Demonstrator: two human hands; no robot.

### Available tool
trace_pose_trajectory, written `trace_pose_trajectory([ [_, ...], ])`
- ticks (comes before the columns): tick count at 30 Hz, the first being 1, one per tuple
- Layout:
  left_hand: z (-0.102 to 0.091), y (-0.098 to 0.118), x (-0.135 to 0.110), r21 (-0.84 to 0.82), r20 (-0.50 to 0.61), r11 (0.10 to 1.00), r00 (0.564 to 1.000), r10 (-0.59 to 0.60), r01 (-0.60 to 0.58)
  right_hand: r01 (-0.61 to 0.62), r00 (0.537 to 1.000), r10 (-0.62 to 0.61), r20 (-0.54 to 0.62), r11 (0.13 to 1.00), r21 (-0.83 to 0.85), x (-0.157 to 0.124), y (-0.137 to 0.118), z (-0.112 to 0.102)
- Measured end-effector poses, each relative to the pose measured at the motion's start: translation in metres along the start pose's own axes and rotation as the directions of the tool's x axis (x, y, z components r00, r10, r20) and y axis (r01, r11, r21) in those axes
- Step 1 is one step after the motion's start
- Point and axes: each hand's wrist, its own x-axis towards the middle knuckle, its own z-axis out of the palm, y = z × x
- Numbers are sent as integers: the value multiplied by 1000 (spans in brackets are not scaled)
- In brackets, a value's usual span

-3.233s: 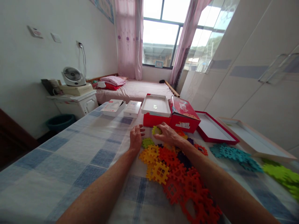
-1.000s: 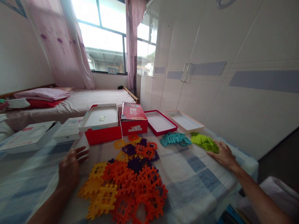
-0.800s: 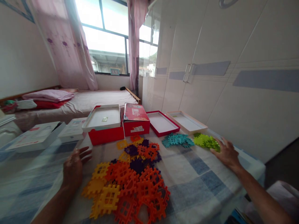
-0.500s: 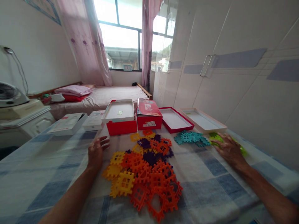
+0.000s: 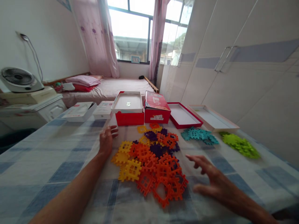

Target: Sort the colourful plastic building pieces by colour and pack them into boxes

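The pile (image 5: pixel 154 161) of interlocking plastic tiles, orange, yellow and purple, lies in a loose heap on the checked cloth (image 5: pixel 46 149), and everything else is placed from it. The left hand (image 5: pixel 106 141) rests palm down on the cloth just left of the pile, at its far left corner. Its fingers are spread wide and hold nothing, and its heel is close to the nearest yellow tile; whether it touches that tile cannot be told. The right hand (image 5: pixel 210 179) is just right of the pile at its near edge, open and empty, with the fingers loosely apart and stretched toward the orange tiles without reaching them. Whether it rests on the cloth or hangs just above it cannot be told. Right of the pile and a little farther back lies a small heap of teal tiles (image 5: pixel 198 135), apart from it, and farther right still a heap of green tiles (image 5: pixel 240 144). Behind the pile stands an open red box (image 5: pixel 129 118) with a white tray on top, and beside that a closed red box (image 5: pixel 156 109). Behind the pile to the right lie a red lid (image 5: pixel 183 115) and a white lid (image 5: pixel 212 117), both empty side up. Behind it to the left sit two flat white boxes (image 5: pixel 79 111), and well beyond those a fan (image 5: pixel 18 79).
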Motion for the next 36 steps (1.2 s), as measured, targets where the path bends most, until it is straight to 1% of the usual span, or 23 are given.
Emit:
trace_pose_trajectory([
  [2, 1, 0, 0, 5, 4, 1000, 1000, 4, -4, 109, 994, -107, 35, 992, -65, -8, -22, 22],
  [3, 1, 0, 0, 7, 6, 1000, 1000, 6, -6, 133, 991, -131, 28, 986, -104, -8, -29, 32],
  [6, 1, -1, 0, 10, 8, 1000, 1000, 12, -12, 114, 993, -119, -18, 978, -175, 3, -43, 52],
  [9, 1, -2, 1, 11, 7, 1000, 1000, 17, -17, 103, 992, -113, -55, 981, -166, 20, -56, 68],
  [12, 0, -1, 0, 16, 13, 1000, 1000, 25, -25, 129, 974, -149, -169, 984, -123, 31, -68, 84],
  [14, 0, 0, -1, 22, 20, 999, 999, 34, -35, 160, 949, -179, -261, 983, -92, 34, -71, 93],
  [16, 1, 1, -2, 30, 25, 999, 999, 42, -43, 187, 925, -199, -324, 980, -69, 35, -72, 99],
  [19, 2, 1, -3, 45, 27, 998, 999, 45, -46, 181, 913, -180, -367, 983, -33, 35, -71, 101],
  [22, 3, 1, -4, 56, 28, 997, 999, 44, -45, 146, 917, -122, -380, 989, 33, 35, -71, 98],
  [25, 3, 1, -4, 63, 35, 997, 998, 44, -47, 135, 920, -79, -385, 983, 121, 34, -71, 96],
  [29, 3, 1, -3, 84, 42, 995, 998, 50, -53, 132, 895, -33, -445, 972, 194, 35, -69, 93],
  [33, 3, 2, -5, 115, 65, 989, 994, 82, -90, 71, 861, 87, -502, 955, 289, 38, -67, 89],
  [36, 3, 4, -9, 146, 108, 979, 986, 129, -144, -2, 825, 234, -515, 912, 410, 37, -64, 76],
])
